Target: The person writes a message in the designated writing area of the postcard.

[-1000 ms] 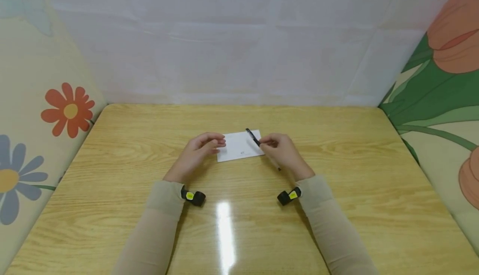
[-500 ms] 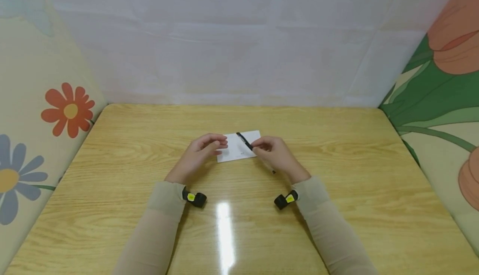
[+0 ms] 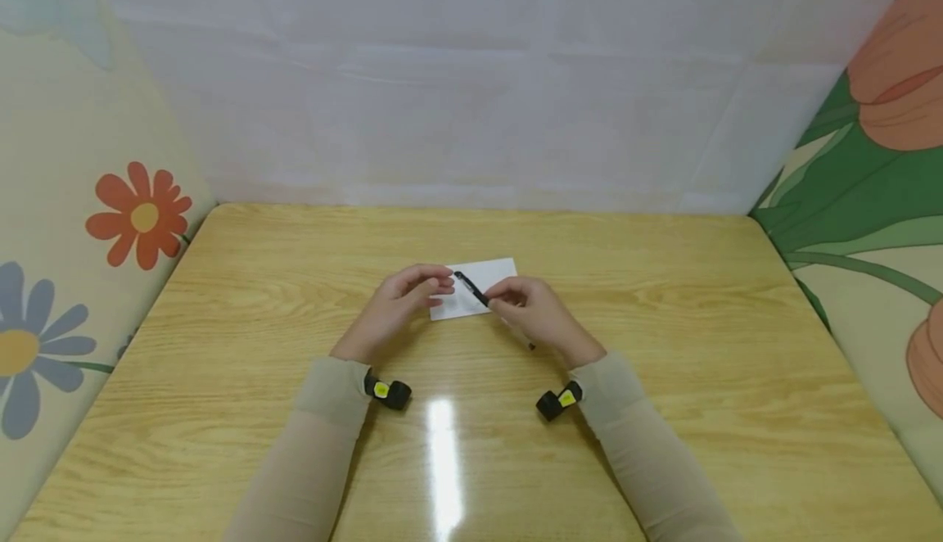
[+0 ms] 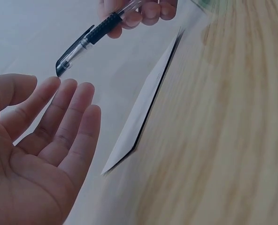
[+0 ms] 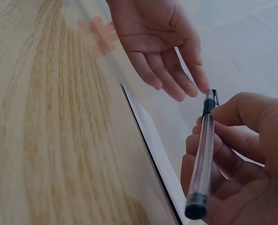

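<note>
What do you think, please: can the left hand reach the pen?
Probably yes: the left hand is close to one end of the pen, nothing visibly between; the right hand grips it farther along.

Two hands (image 3: 394,306) (image 3: 539,313), one pen (image 3: 471,289), one card (image 3: 499,272), one table (image 3: 184,362), two wrist cameras (image 3: 398,395) (image 3: 548,405)

I'm in what looks like a screened-off booth: wood-grain table (image 3: 221,345), creased white sheet (image 3: 471,116) ahead, flower-patterned panels (image 3: 55,149) either side.
</note>
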### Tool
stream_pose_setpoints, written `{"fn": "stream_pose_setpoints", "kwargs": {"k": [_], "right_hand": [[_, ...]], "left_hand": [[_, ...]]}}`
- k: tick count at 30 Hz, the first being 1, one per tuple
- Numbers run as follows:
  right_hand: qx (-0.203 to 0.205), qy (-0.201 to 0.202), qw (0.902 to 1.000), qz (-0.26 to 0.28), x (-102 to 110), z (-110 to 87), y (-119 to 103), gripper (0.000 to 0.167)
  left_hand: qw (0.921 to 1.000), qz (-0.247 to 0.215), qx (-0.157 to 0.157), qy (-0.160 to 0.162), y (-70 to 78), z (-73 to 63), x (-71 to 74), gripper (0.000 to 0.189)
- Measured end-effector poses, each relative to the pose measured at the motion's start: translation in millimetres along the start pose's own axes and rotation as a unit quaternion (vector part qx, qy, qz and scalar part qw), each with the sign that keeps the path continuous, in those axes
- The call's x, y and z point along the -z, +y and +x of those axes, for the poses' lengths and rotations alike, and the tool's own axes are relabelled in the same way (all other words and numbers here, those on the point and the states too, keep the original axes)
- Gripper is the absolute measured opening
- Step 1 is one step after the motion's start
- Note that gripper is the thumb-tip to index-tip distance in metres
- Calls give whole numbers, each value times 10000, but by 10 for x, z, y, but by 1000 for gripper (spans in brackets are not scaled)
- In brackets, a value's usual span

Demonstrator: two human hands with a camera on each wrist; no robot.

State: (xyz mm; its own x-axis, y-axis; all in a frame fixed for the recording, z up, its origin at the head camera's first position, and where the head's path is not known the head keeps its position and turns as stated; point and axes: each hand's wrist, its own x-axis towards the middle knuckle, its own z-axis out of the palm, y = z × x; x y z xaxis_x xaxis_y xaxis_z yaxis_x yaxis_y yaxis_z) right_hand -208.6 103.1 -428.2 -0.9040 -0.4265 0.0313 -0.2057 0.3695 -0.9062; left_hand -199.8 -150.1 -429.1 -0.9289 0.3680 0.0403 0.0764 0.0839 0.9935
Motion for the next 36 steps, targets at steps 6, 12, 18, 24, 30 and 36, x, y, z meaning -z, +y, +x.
{"fn": "stream_pose_setpoints", "kwargs": {"k": [6,12,18,24,30,36], "right_hand": [[61,-94,9999,88,-19,-2,7,18],[132,-123,9997,171,-41,-5,10,17],[112,-159,9993,306,-50,-19,7,16],[43,-174,9993,329,-40,-34,-15,16],[16,-234,9991,366,-34,-33,-51,16],[66,-395,9975,584,10,-31,-20,18]], "left_hand": [[10000,43,-17,14,4,10,-18,40],[9999,135,51,95,6,11,-32,43],[9996,261,79,105,-16,9,-33,39],[9992,317,116,220,-26,11,-43,37],[9989,293,184,304,-21,17,-70,34],[9987,197,224,414,-13,14,-69,30]]}}
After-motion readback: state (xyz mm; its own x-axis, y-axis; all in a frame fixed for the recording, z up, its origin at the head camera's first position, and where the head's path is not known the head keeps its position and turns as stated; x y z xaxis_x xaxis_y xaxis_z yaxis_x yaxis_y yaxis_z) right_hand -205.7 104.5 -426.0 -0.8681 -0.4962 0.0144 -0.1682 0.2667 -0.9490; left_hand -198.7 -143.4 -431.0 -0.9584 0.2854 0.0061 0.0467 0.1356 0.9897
